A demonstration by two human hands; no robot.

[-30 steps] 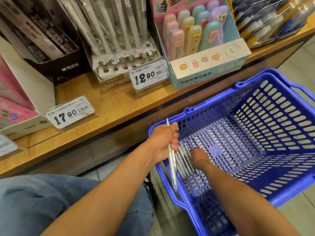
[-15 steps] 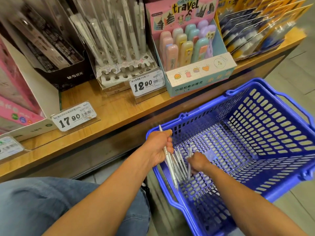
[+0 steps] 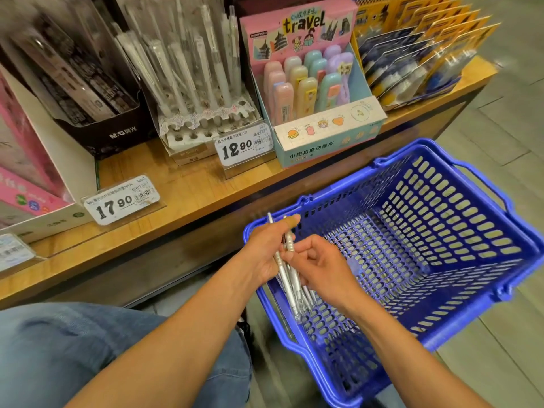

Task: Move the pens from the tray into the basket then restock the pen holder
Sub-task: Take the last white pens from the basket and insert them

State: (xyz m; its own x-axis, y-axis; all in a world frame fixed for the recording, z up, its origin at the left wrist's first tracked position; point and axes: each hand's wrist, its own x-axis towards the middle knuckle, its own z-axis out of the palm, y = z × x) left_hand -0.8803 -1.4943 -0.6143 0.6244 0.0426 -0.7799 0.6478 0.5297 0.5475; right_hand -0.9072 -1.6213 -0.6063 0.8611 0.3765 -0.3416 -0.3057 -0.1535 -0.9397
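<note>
Two hands meet over the near left corner of the blue basket [image 3: 459,231]; the left hand [image 3: 266,250] has its fingers curled round a bunch of white pens [image 3: 290,278], with the thumb stretched along the top of them; the right hand [image 3: 319,265] pinches the same bunch from the other side, fingers bent in on the pens. The pens point up past the left thumb and slant down toward the basket floor (their lower ends sit just above the blue holes, and I cannot tell if they touch it).

The basket stands on the floor beside a wooden shelf [image 3: 182,189]; it tips a little toward the person. Up on the shelf is the pen holder [image 3: 203,125], a white stand with round holes in front; some holes are bare and tall white pens stand in the rows behind. A price tag [image 3: 244,147] with 12.90 leans in front of it; another price card [image 3: 122,200] says 17.90, further left. A pink and blue box of erasers [image 3: 321,113] sits to the right of the holder; a black box [image 3: 97,107] sits to its left. A knee in blue jeans [image 3: 88,348] shows at the bottom left.
</note>
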